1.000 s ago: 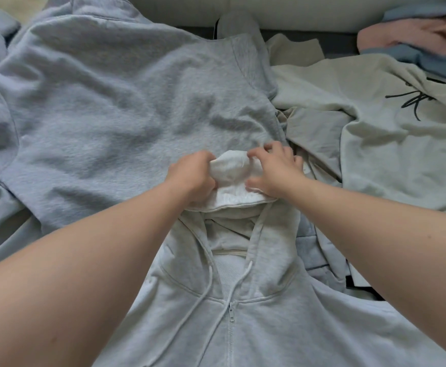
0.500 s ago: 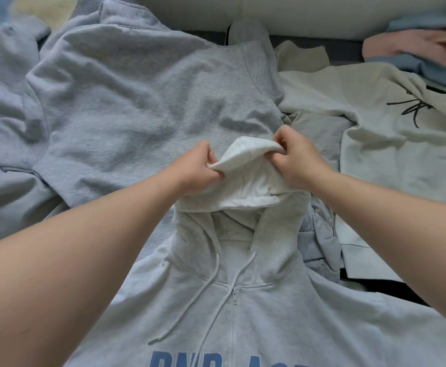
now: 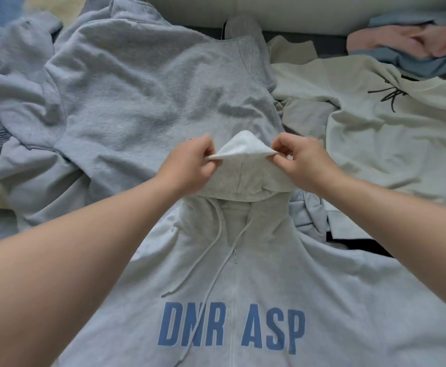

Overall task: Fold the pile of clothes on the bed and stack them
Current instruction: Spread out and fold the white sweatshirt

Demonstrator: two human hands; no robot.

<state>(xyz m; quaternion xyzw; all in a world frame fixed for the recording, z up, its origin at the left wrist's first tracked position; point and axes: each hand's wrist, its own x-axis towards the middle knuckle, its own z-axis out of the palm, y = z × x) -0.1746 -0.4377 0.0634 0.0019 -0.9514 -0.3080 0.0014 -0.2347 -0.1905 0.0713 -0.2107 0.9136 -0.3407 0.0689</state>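
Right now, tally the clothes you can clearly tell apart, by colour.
Grey: 2 (grey zip hoodie, grey sweatshirt)
Cream: 1 (cream top)
Pink: 1 (pink garment)
Blue: 1 (blue garment)
Total: 5; the left heap is too crumpled to count.

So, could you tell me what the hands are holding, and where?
The light grey zip hoodie, by its hood: the left hand pinches one edge, the right hand the other.
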